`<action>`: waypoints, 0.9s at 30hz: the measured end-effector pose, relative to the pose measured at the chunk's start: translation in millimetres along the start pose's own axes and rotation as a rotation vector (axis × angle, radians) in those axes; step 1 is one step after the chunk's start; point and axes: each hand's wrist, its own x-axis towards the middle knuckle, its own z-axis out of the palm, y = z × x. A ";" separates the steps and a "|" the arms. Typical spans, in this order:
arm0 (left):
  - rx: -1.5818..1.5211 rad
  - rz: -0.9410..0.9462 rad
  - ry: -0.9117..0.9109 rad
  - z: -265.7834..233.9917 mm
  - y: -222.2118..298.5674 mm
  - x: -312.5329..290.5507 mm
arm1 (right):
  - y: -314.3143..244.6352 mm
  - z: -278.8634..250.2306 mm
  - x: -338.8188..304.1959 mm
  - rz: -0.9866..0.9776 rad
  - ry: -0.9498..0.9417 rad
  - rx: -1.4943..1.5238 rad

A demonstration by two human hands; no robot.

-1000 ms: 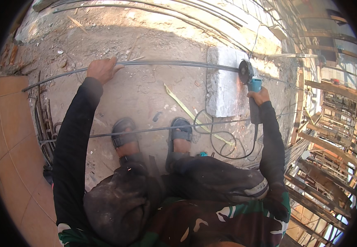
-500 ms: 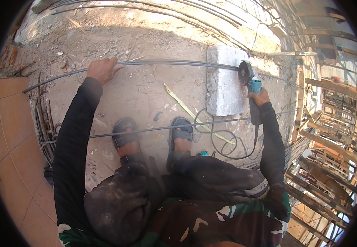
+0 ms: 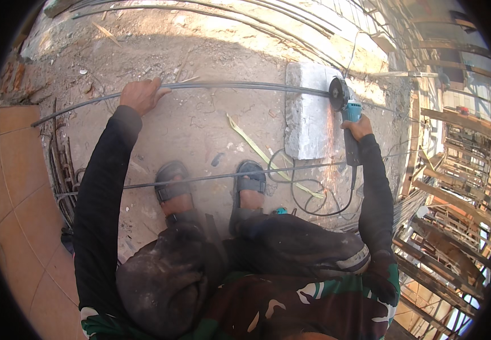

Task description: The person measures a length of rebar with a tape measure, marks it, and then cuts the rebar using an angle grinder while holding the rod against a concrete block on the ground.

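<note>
My left hand (image 3: 142, 96) is closed around a small bundle of thin steel rods (image 3: 228, 85), left of the middle. To the right, the rods lie across a pale concrete block (image 3: 308, 127). My right hand (image 3: 361, 128) grips a teal and black angle grinder (image 3: 352, 112) by its body. Its dark disc (image 3: 338, 94) touches the rods at the block's right side. Orange sparks stream from the contact toward me, past the block's right edge. The exact depth of the cut is too small to make out.
Another rod (image 3: 200, 179) crosses over my sandalled feet. The grinder's black cord (image 3: 313, 214) loops on the ground beside a yellowish strip (image 3: 251, 141). Stacked bars (image 3: 61, 164) border orange tiles (image 3: 16, 187) at left. Timber framing (image 3: 455, 215) stands at right, and long rods (image 3: 228, 17) lie at the far side.
Sparks now fly from the grinder's disc, where none showed before. The grinder and my right hand have shifted very slightly right. My left hand stays in place on the rods.
</note>
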 end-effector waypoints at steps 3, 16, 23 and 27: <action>-0.002 -0.008 -0.006 0.2 -0.6 -1.8 | -2.5 -0.9 -1.6 0.001 -0.015 -0.028; -0.020 -0.006 -0.042 -0.2 -1.9 -0.8 | -5.4 -4.6 -13.6 0.015 -0.073 0.050; -0.015 -0.020 -0.040 -1.0 0.1 0.8 | -8.6 -6.2 -8.6 -0.009 -0.033 0.030; -0.002 -0.021 -0.042 -1.2 -0.8 0.0 | -11.0 -8.1 -8.4 -0.006 -0.045 -0.023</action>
